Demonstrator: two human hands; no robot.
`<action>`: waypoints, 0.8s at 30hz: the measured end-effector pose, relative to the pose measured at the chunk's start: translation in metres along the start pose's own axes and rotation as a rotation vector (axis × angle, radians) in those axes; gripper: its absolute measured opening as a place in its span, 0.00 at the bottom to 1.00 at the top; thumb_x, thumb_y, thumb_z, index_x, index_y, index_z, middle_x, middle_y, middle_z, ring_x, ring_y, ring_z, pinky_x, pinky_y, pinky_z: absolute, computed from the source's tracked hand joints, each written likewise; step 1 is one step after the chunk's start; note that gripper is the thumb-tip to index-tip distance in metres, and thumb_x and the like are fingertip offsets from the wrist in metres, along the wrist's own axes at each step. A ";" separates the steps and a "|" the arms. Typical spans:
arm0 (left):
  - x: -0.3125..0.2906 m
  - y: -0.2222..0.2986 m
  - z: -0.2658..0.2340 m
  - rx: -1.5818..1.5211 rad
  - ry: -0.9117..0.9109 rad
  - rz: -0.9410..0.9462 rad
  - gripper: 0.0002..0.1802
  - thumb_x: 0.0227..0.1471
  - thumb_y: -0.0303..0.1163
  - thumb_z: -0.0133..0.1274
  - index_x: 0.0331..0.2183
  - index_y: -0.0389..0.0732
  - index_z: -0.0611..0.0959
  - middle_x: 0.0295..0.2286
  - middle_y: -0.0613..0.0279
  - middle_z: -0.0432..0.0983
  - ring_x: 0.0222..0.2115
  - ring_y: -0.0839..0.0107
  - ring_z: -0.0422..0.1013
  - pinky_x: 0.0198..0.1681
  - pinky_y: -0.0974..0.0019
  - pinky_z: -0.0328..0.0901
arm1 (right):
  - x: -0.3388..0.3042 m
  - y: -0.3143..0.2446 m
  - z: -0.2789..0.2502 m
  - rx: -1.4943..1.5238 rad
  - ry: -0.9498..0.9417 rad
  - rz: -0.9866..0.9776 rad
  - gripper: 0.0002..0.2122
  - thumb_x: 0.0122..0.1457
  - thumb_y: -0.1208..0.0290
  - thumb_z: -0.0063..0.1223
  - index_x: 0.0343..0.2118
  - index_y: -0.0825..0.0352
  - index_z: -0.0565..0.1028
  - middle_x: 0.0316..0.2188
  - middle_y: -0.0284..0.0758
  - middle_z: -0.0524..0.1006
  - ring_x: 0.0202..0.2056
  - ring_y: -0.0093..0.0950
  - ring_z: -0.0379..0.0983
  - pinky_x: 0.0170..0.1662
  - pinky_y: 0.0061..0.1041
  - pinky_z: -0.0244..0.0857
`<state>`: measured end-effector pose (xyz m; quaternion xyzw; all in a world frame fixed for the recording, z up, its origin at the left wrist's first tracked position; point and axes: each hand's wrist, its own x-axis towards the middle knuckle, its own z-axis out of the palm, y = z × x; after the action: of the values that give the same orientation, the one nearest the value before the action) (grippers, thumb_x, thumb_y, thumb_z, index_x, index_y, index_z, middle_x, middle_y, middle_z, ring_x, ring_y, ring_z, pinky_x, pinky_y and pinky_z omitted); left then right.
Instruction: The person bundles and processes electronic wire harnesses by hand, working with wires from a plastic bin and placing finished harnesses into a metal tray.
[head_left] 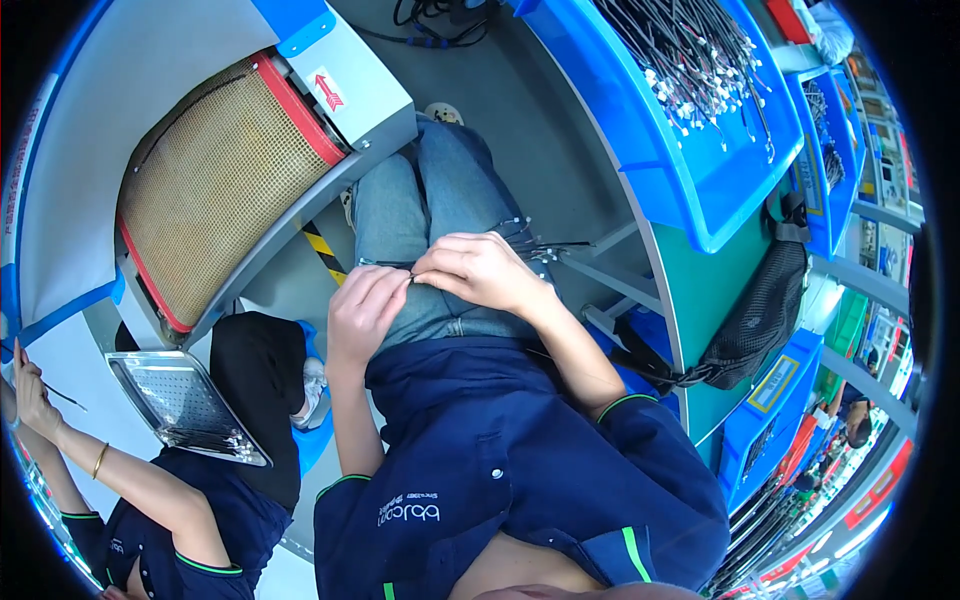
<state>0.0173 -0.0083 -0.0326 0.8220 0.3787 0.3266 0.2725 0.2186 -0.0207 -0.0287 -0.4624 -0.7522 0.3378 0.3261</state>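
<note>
Above my lap, my left hand point(364, 308) and my right hand point(484, 272) meet with fingertips pinched together. Between them shows a small dark piece of thin black cable point(412, 278); its ends are too small to make out. Both hands are closed on it. Across my jeans, just beyond and beside my right hand, lie several thin black cables point(560, 246) with small pale ends. Part of this bunch is hidden behind my hands.
At the left runs a brown mesh conveyor belt point(225, 170) with red edges. A co-worker's hand point(38, 405) is near it, above a metal tray point(135, 385) of cables. Blue bins point(715, 205) of cables and a black mesh bag point(755, 315) are at the right.
</note>
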 end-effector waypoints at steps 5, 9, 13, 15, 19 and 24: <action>0.000 -0.001 -0.001 0.012 -0.002 -0.019 0.11 0.35 0.20 0.60 0.27 0.37 0.80 0.26 0.59 0.76 0.28 0.62 0.73 0.31 0.64 0.68 | -0.004 0.007 -0.007 0.085 0.012 0.039 0.05 0.50 0.73 0.59 0.28 0.66 0.77 0.24 0.35 0.75 0.27 0.31 0.73 0.32 0.28 0.68; 0.000 -0.001 0.004 -0.029 0.029 0.001 0.11 0.33 0.19 0.60 0.27 0.37 0.80 0.25 0.60 0.76 0.27 0.62 0.73 0.31 0.65 0.68 | -0.005 0.004 -0.008 0.082 0.028 0.019 0.05 0.50 0.72 0.59 0.28 0.67 0.77 0.24 0.35 0.75 0.27 0.32 0.73 0.31 0.28 0.67; 0.001 0.001 0.004 -0.022 0.044 -0.033 0.10 0.33 0.20 0.61 0.26 0.38 0.80 0.25 0.60 0.76 0.26 0.63 0.73 0.30 0.65 0.68 | -0.003 0.005 -0.010 0.079 0.011 0.026 0.05 0.51 0.72 0.58 0.29 0.66 0.76 0.24 0.35 0.74 0.27 0.32 0.72 0.32 0.28 0.67; 0.005 -0.001 -0.001 0.022 -0.053 -0.026 0.09 0.35 0.21 0.61 0.25 0.38 0.80 0.25 0.60 0.76 0.26 0.63 0.73 0.29 0.65 0.68 | -0.004 0.006 -0.015 0.072 -0.014 0.043 0.05 0.51 0.71 0.58 0.29 0.66 0.76 0.24 0.35 0.74 0.28 0.33 0.73 0.32 0.29 0.67; -0.004 -0.003 -0.025 0.131 0.010 -0.172 0.07 0.38 0.21 0.60 0.25 0.38 0.80 0.26 0.58 0.76 0.27 0.61 0.73 0.31 0.64 0.68 | -0.018 0.017 -0.054 -0.085 -0.068 0.123 0.06 0.53 0.69 0.55 0.29 0.66 0.75 0.25 0.36 0.74 0.30 0.35 0.73 0.34 0.29 0.67; -0.018 -0.003 -0.052 0.142 0.034 -0.328 0.07 0.39 0.17 0.57 0.26 0.34 0.78 0.26 0.55 0.75 0.28 0.61 0.72 0.33 0.65 0.66 | -0.039 0.015 -0.119 -0.269 -0.049 0.332 0.06 0.52 0.69 0.56 0.30 0.64 0.76 0.25 0.34 0.75 0.30 0.33 0.73 0.33 0.30 0.66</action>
<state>-0.0320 -0.0105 -0.0071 0.7609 0.5343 0.2638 0.2570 0.3350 -0.0264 0.0185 -0.6110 -0.7116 0.2945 0.1830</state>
